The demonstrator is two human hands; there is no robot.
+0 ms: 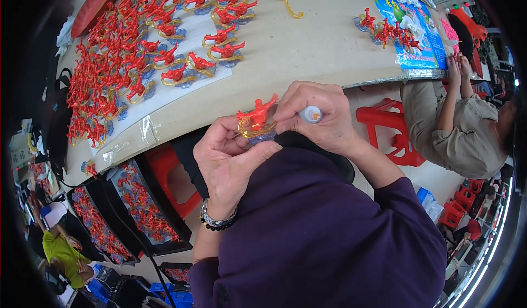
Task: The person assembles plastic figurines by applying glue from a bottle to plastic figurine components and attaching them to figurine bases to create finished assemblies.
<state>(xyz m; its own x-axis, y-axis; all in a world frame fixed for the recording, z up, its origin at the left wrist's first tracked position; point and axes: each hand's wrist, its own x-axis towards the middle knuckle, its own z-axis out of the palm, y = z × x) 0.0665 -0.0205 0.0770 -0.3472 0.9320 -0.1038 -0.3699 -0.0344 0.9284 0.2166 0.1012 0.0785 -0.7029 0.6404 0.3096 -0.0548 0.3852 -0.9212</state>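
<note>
- Central subject: the red figurine [257, 115], its arms outspread, is in the air in front of the purple-clad torso [329, 225], just off the near edge of the worktop [324, 39]; from my remote station I see it about midway between the two hands.
- Left hand [217, 157]: the grip is clamped on the figurine's lower part, thumb on the near side and fingers at the left. I judge this the supporting hand, and the nearer one.
- Right hand [332, 122]: the grip is closed around a small white bottle [310, 113], whose round end with an orange spot faces my camera. Its fingertips are at the figurine's right side; I cannot tell whether they touch it.
- Key relation: the figurine lies to the left of the right grip, and I judge that the short gap between fingertips and yellow swirl [254, 128] governs the coming move.
- Orientation: the head points away from the torso, toward the worktop; the translucent bluish base [262, 138] faces the torso. The longest axis, the arm span, slants from lower left to upper right, the right-hand arm raised.
- Surroundings: similar figurines [174, 74] stand in rows on a white sheet [164, 96]; a loose yellow curl [292, 7] lies beyond, well apart from both hands.
</note>
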